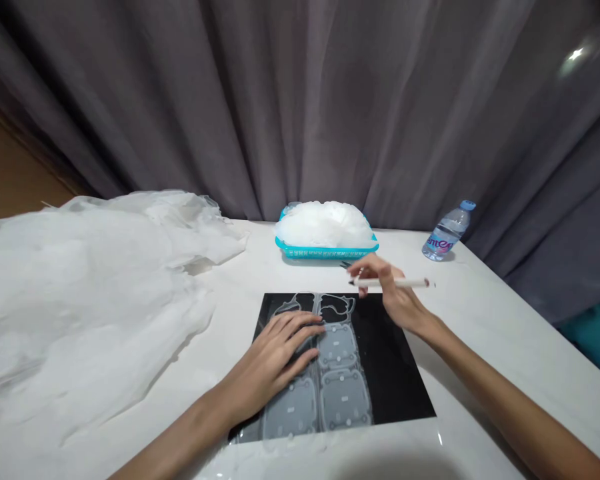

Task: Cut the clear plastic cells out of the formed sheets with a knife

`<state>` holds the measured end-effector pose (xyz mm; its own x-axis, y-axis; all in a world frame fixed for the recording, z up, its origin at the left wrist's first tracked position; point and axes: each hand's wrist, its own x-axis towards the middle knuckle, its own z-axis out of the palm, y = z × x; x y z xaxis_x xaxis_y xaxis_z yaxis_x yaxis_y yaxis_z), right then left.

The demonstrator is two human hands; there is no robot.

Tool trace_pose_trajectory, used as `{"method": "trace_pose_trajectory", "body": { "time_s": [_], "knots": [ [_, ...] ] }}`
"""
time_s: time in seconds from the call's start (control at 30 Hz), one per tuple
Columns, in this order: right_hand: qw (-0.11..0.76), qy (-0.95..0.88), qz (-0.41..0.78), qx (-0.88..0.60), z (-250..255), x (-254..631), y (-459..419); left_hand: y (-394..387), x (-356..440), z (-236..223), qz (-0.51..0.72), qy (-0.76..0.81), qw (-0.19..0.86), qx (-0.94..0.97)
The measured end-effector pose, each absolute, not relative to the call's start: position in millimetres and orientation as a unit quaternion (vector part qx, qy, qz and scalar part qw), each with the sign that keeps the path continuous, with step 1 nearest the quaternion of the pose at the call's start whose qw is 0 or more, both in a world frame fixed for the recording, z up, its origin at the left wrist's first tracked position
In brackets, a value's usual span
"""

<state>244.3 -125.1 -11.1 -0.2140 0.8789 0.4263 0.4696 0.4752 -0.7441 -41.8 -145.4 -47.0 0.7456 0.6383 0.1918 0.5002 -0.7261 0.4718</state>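
Note:
My left hand (280, 353) lies flat, fingers spread, on a clear plastic sheet of moulded shapes (330, 380). That sheet rests on a black mat (395, 373) on the white table. My right hand (390, 293) hovers over the mat's far right corner and grips a thin white pen-like tool (405, 283), held level with its dark tip pointing left. Some of the sheet's far shapes look cut out or outlined.
A turquoise basket (325, 251) heaped with white plastic pieces stands beyond the mat. A small water bottle (447, 233) stands at the far right. A big pile of translucent white plastic (80, 287) covers the table's left side. Grey curtains hang behind.

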Motion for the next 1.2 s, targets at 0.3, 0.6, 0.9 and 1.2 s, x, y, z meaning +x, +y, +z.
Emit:
{"method": "trace_pose_trajectory", "body": {
  "time_s": [0.3, 0.6, 0.9, 1.2],
  "knots": [
    [0.303, -0.749, 0.420, -0.413, -47.0, 249.7, -210.9, -161.8, -18.4, -57.7, 0.131, 0.285, 0.257, 0.914],
    [0.319, -0.790, 0.364, -0.377, -54.1, 248.3, -205.7, -152.3, -14.9, -53.4, 0.100, 0.281, 0.267, 0.916],
    [0.302, -0.802, 0.362, -0.368, -53.8, 252.8, -206.9, -151.3, -15.0, -55.5, 0.085, 0.273, 0.258, 0.923],
    [0.283, -0.843, 0.315, -0.332, -55.1, 250.5, -204.8, -152.7, -13.2, -52.9, 0.067, 0.276, 0.233, 0.930]
  ]
}}
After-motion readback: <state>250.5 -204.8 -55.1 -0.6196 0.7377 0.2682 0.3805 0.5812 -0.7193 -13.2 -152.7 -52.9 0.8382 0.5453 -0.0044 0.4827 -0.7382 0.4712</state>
